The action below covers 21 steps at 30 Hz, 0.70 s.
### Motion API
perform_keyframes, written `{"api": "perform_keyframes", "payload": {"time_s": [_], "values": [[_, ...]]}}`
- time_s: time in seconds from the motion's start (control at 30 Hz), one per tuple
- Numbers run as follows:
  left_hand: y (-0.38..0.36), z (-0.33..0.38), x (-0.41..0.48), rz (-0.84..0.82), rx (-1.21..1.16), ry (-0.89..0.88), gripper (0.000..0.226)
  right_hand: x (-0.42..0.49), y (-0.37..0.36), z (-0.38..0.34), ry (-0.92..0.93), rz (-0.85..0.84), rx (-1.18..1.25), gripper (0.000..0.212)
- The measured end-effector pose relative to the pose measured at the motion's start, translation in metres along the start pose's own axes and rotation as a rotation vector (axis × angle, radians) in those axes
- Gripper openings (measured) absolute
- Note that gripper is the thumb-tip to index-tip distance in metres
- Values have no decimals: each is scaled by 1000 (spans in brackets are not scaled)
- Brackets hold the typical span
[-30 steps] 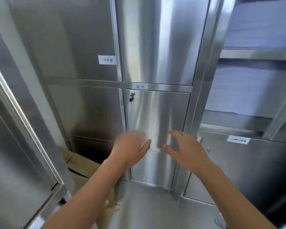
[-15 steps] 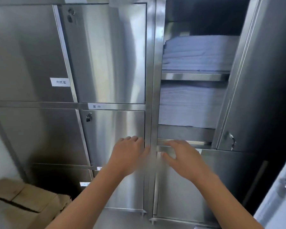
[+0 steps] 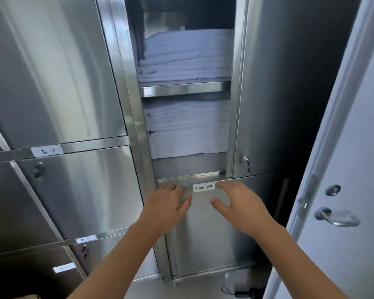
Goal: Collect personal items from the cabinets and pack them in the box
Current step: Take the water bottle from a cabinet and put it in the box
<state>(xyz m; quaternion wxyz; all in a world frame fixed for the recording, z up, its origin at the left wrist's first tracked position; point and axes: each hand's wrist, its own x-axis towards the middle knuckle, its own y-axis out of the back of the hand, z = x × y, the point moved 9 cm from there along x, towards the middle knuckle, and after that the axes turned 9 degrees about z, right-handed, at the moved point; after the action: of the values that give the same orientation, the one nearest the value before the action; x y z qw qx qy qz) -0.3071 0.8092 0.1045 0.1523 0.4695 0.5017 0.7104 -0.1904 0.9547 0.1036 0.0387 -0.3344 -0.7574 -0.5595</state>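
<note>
**Open grips at the sill of the linen cabinet, nothing lifted yet**

Nearest me, two bare forearms reach up from the bottom of the view. My left grip (image 3: 167, 204) and right grip (image 3: 241, 201) are both spread open and hold nothing. They hover side by side at a brushed-steel sill (image 3: 188, 177), either side of a small white printed label (image 3: 204, 187). I cannot tell whether the fingertips touch the metal.

Just beyond, inside the open compartment, lies the lower stack (image 3: 188, 130) of folded white linen: soft and thick, with slightly ragged layered edges. Above it a flat steel shelf (image 3: 181, 88) carries the upper stack (image 3: 188, 55), folded the same way. The box is not in view.

I judge the step in hand to be reaching in for the lower stack. I would slide both grips flat beneath it, palms up, and bring the pile out level, because loose folds sag and slip on slick steel. The sill lip could snag the bottom layer, so lift before pulling.

To the right stands the cabinet door (image 3: 274, 93), swung open, smooth and reflective. Farther right is a white room door (image 3: 354, 147).
</note>
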Motion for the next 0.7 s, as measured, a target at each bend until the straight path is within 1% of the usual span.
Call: {"api": "perform_keyframes", "payload": {"time_s": [0.17,0.27,0.47,0.6,0.7], "values": [[-5,0,22,-6,-33,-25,42,10,13,6,-44,35,-24,47],[6,-6,38,21,-32,-56,44,26,21,-4,-42,48,-45,49],[61,-34,86,155,-52,-87,45,76,53,-54,20,166,-56,54],[105,-54,108,273,-92,-66,45,100,75,-91,71,235,-37,55],[126,-67,116,310,-112,-60,46,114,83,-112,94,261,-43,55]]}}
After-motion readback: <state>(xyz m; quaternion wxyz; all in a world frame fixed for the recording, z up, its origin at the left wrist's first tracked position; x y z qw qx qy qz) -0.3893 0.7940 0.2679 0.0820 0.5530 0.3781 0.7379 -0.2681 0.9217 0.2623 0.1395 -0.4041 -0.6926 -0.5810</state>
